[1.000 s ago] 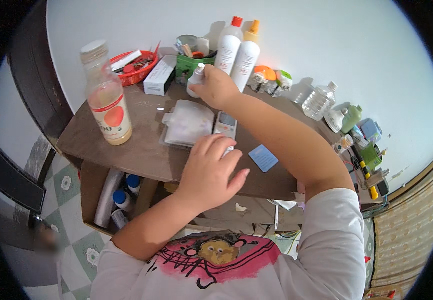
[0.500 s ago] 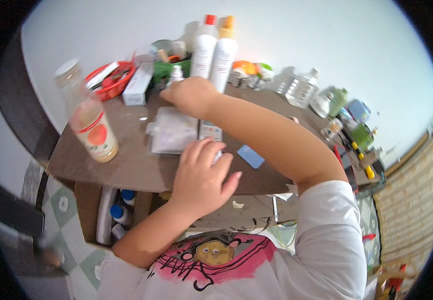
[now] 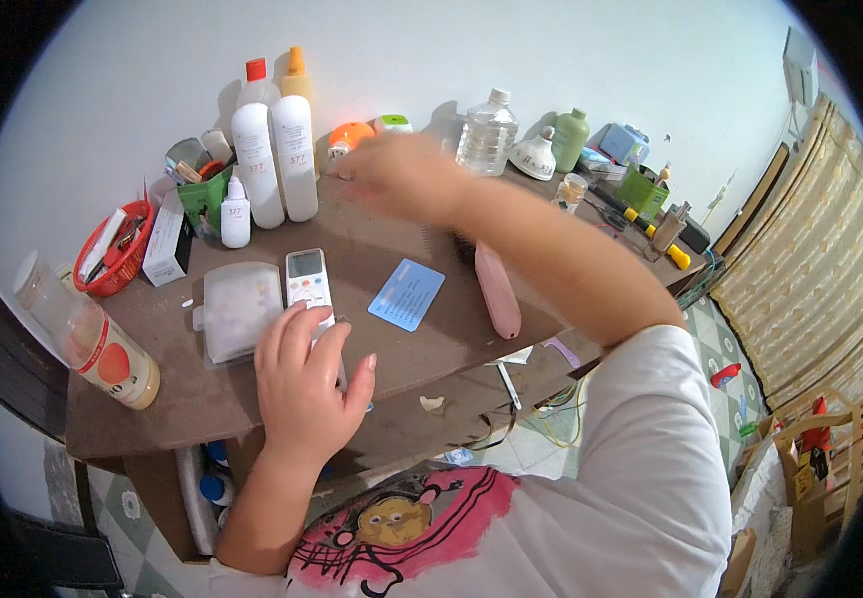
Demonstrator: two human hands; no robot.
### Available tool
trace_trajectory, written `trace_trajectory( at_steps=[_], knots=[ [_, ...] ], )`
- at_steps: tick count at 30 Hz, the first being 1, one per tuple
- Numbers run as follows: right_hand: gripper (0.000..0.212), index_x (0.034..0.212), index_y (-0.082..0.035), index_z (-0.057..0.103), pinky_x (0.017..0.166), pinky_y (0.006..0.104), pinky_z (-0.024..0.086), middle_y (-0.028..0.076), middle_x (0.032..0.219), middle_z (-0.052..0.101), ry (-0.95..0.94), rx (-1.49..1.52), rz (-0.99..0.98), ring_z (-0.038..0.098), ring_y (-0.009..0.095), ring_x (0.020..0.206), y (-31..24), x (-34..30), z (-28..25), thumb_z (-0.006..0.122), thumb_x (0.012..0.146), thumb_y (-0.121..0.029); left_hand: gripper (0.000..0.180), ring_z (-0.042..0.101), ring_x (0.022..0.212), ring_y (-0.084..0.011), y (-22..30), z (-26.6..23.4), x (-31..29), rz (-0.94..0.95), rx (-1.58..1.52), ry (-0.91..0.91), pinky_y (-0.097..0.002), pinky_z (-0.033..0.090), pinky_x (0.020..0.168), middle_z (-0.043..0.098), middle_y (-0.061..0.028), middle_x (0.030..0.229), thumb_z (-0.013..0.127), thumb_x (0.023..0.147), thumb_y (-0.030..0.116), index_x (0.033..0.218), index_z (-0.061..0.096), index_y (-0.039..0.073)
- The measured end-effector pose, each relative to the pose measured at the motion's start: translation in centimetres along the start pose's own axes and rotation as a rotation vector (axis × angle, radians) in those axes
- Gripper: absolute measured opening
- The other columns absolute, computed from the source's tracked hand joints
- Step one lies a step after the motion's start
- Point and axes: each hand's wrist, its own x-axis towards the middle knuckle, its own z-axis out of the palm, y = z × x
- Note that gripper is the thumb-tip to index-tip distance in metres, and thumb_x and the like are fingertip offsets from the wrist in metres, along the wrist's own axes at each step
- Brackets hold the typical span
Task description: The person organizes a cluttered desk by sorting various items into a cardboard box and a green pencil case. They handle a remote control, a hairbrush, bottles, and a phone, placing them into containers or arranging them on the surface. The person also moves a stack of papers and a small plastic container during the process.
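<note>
- Lying over the lower part of a white remote control (image 3: 310,291), the left hand (image 3: 304,389) has its fingers bent and its thumb held apart; whether it grips or merely rests, I cannot tell.
- The remote control is on the brown table (image 3: 192,389), just right of a translucent plastic case (image 3: 242,311); its long axis runs away from the person, leaning slightly left, the screen end toward the wall.
- Most of its keys and lower body are hidden under the fingers.
- The right hand (image 3: 391,177) is above the table's far part, blurred; I cannot tell whether it holds anything.
- It partly covers an orange-topped object (image 3: 348,135).
- A blue card (image 3: 407,294) lies right of the remote control, its print too small to make out.
- Beyond, a pink oblong case (image 3: 498,299) points toward the near edge, its far end hidden by the right forearm.
- Two white bottles (image 3: 295,164) stand upright, partly hiding a red-capped bottle (image 3: 257,90).
</note>
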Motion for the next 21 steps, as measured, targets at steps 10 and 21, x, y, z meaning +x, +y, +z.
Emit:
trace_trajectory(
  at_steps=[10,21],
  knots=[
    [0.05,0.116,-0.004,0.056,0.074,0.0408,0.051,0.017,0.101,0.063,-0.196,0.016,1.036,0.064,0.028,0.091,16.9,-15.6,-3.9,0.058,0.083,-0.042,0.03,0.05,0.104,-0.0336,0.3,0.3,0.3,0.021,0.012,0.02,-0.0455,0.04,0.089,0.054,-0.0127,0.106,0.069,0.07,0.021,0.092,0.06,0.002],
    [0.042,0.111,0.0,0.053,0.053,0.0361,0.051,0.017,0.085,0.064,-0.388,0.099,0.878,0.06,0.024,0.063,18.4,-14.8,-3.1,0.062,0.079,-0.027,0.027,0.052,0.102,-0.0333,0.4,0.4,0.3,-0.009,0.019,0.02,-0.0446,0.04,0.087,0.057,-0.0127,0.101,0.07,0.07,0.019,0.09,0.062,0.002]
  ],
)
